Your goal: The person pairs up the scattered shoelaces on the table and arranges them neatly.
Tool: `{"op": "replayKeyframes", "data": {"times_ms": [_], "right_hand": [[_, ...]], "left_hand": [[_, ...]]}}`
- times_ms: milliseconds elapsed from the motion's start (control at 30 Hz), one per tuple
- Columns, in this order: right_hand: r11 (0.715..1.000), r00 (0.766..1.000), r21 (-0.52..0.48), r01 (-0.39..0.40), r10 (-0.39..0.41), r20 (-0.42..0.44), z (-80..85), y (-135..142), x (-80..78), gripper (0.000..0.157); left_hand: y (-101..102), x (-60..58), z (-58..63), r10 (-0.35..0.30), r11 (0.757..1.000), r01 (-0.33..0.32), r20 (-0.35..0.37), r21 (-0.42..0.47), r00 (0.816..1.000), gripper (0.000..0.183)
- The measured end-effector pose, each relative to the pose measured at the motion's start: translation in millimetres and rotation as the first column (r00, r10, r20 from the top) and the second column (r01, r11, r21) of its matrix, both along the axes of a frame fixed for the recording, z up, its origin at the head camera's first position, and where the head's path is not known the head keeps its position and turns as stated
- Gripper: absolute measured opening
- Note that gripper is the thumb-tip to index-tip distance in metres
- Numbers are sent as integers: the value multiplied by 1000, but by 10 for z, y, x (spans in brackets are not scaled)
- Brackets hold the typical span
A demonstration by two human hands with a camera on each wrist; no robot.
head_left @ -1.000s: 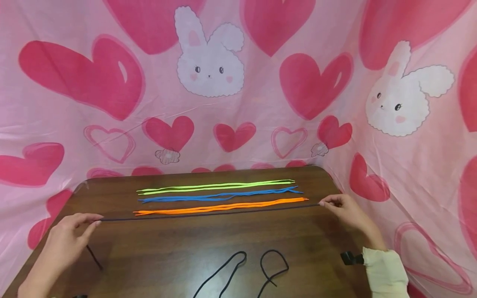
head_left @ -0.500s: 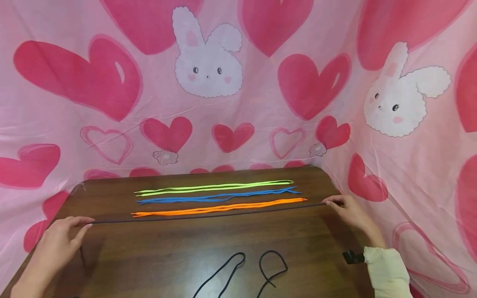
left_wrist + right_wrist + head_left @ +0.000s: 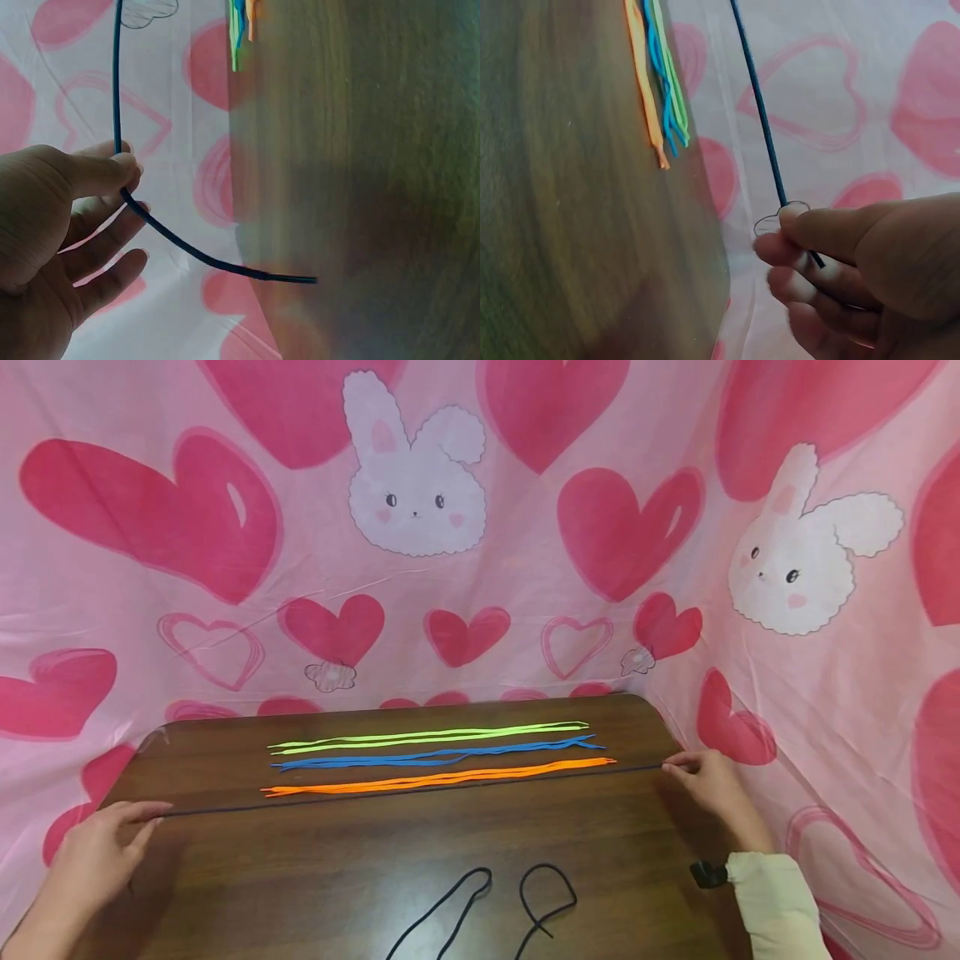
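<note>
A dark round shoelace (image 3: 762,116) is stretched nearly straight across the table, along the near side of an orange flat shoelace pair (image 3: 450,776). My left hand (image 3: 97,853) pinches it between thumb and fingertips near the left end; in the left wrist view a short tail curves down from the fingers. At the other end my right hand (image 3: 708,783) pinches it too, and a stub of lace pokes out past the thumb in the right wrist view. Behind the orange pair lie a blue shoelace pair (image 3: 352,762) and a lime green pair (image 3: 525,729), roughly parallel.
Another dark lace lies loose at the table's front, with a long narrow bend (image 3: 483,875) and a rounded loop (image 3: 522,881). The brown wooden table (image 3: 315,877) meets a pink heart-printed cloth (image 3: 517,560) at the back and sides. A black strap piece (image 3: 708,874) sits by the right sleeve.
My left hand has moved left and slightly nearer, and my right hand a little to the right. The span of lace between them has grown longer, and the tail at the left has shortened.
</note>
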State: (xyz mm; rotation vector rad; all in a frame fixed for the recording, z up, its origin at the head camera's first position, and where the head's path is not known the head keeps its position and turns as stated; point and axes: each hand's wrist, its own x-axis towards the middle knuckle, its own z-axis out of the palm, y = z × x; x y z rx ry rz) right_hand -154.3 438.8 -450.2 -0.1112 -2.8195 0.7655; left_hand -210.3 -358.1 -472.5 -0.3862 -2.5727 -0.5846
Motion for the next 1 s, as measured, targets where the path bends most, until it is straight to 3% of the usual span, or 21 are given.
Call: {"op": "replayKeyframes", "data": {"times_ms": [133, 300, 567, 700, 833, 1000], "right_hand": [[999, 998, 9, 51, -51, -43, -65, 43, -15, 15], [999, 997, 24, 44, -42, -72, -128, 72, -42, 8], [996, 997, 27, 80, -79, -18, -182, 134, -76, 17], [993, 994, 49, 111, -111, -8, -245, 188, -116, 21], [996, 996, 50, 80, -81, 23, -348, 257, -176, 19], [999, 996, -3, 43, -43, 76, -431, 300, -218, 15]], "left_hand": [[-65, -23, -43, -18, 1000, 18, -59, -3, 998, 28], [-88, -28, -84, -27, 999, 28, -75, 19, 997, 28], [-121, -77, -135, -33, 998, 37, -104, 41, 994, 22], [-154, -98, -174, 1, 1000, 0, -69, 24, 998, 21], [-154, -117, -195, 34, 999, -34, -18, -2, 999, 19], [-134, -156, -202, 20, 999, -18, 48, -31, 999, 15]]}}
